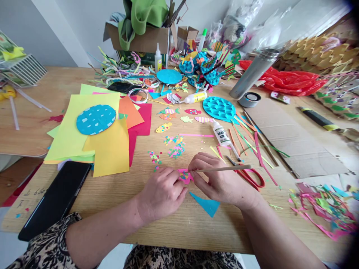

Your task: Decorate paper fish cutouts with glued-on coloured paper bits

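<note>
A small pink paper fish (185,176) with colored bits on it lies on the table between my hands. My left hand (163,192) rests at its left side, fingers curled, fingertips at its edge; what they pinch, if anything, is hidden. My right hand (214,177) holds a thin wooden stick (224,169), its tip at the fish. Just below lies a blue paper triangle (206,203). Above are piles of tiny paper triangles (176,146) and paper dots (155,157). Several finished paper fish (163,127) lie farther back.
Red-handled scissors (254,179) lie beside my right wrist. A glue bottle (221,134) lies beyond my right hand. Colored paper sheets (110,149) and a black phone (57,200) are at left. Cardboard (294,138), a steel flask (254,74) and paper scraps (325,205) are at right.
</note>
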{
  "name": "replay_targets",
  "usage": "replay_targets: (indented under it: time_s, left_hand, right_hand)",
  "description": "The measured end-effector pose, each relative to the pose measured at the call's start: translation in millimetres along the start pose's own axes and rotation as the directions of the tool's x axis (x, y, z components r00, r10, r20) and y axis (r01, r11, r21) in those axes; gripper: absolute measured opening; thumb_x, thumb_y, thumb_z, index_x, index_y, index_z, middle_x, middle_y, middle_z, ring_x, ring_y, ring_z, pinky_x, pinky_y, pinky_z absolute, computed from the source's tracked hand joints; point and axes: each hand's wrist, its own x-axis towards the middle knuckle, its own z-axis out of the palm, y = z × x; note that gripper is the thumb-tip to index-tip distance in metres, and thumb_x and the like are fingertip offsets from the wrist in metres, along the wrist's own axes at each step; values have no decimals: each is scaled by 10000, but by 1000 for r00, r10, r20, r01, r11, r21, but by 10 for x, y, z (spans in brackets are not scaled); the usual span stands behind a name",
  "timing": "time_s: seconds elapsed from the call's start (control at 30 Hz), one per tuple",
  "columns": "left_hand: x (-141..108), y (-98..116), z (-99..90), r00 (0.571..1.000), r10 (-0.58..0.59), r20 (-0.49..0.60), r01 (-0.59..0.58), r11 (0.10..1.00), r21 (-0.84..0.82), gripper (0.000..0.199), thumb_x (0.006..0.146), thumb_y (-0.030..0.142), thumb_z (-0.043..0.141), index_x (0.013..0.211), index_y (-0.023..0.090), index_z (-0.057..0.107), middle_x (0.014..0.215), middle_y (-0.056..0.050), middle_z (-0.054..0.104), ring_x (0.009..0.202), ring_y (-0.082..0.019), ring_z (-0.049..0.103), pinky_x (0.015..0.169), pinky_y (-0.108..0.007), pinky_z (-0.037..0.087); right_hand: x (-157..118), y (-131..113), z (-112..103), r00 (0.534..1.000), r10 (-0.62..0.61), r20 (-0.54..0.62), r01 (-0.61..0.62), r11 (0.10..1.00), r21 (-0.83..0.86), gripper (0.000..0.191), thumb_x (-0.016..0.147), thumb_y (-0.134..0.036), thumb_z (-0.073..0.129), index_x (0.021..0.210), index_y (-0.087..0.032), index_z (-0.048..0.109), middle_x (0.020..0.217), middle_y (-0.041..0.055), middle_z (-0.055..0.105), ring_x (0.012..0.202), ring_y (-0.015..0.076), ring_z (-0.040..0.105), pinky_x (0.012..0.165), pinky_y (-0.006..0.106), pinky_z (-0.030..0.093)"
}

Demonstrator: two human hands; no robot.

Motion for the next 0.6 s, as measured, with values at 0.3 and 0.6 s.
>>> replay_targets:
  time_s: [0.3,0.6]
  left_hand:
    - [8,-24,-12,999,-20,-27,16,993,-121,152,917,176,522,868,134,659,816,-68,645,824,-211,567,758,-379,509]
    - [32,-59,-25,995,-98,18,99,991,-90,154,913,197,528,987,148,654,955,-103,607,1053,-262,498,978,-495,468]
  right_hand:
    - [4,-9,-9,1000,0,9,-1,1000,9,161,907,-138,438,800,-148,558,727,60,560,713,175,511,647,320,416]
    - [-22,18,2,1000,3,0,-3,1000,13,121,882,-116,470,840,-146,579,758,58,578,732,168,522,667,321,432]
